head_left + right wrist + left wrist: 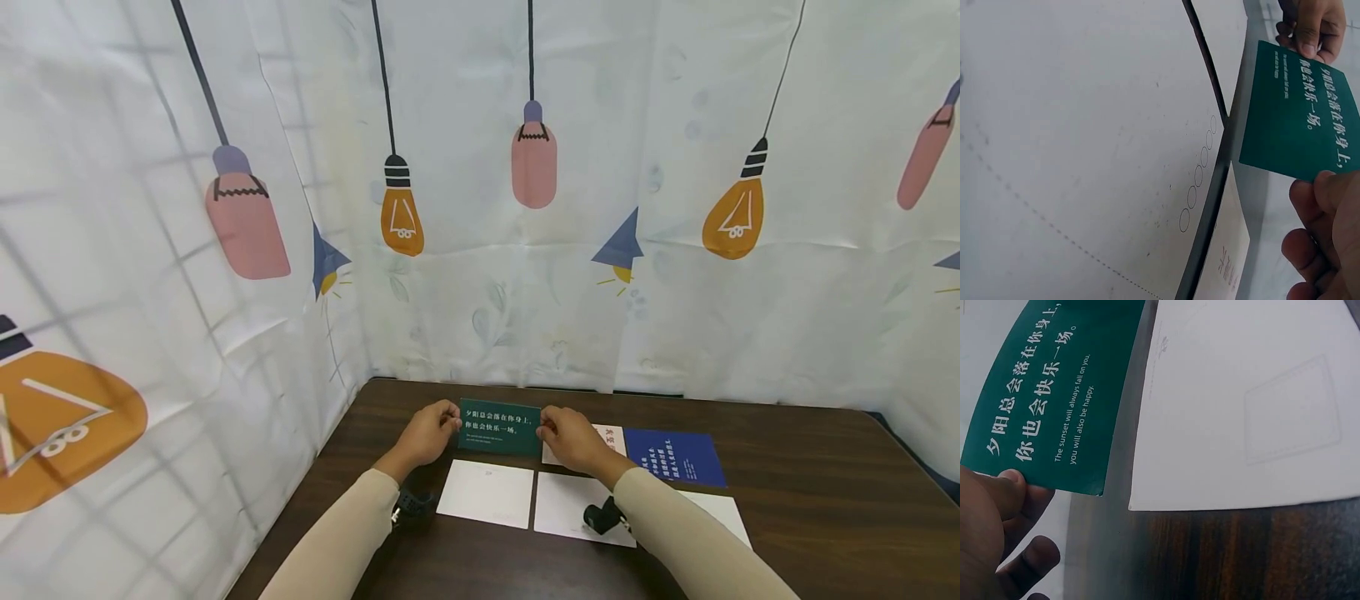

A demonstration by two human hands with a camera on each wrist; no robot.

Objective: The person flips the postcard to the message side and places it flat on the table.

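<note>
A green postcard [498, 427] printed with white Chinese and English text is held between both hands, at the back of the table. My left hand [429, 432] pinches its left edge between thumb and fingers. At the opposite edge, my right hand [576, 442] has the same thumb-and-finger pinch. The left wrist view shows the card [1054, 400] tilted above the tabletop. Closer to me lie a blank-looking white card [486, 493] and another white card [558, 508] beside it, the latter partly covered by the right wrist camera.
Behind the right forearm, a white card with red characters [612, 437] lies beside a blue card [675, 457] with white writing. A third white card [723, 512] shows past the right sleeve. The dark wooden table [825, 500] meets a lamp-patterned curtain [465, 317] at its back edge.
</note>
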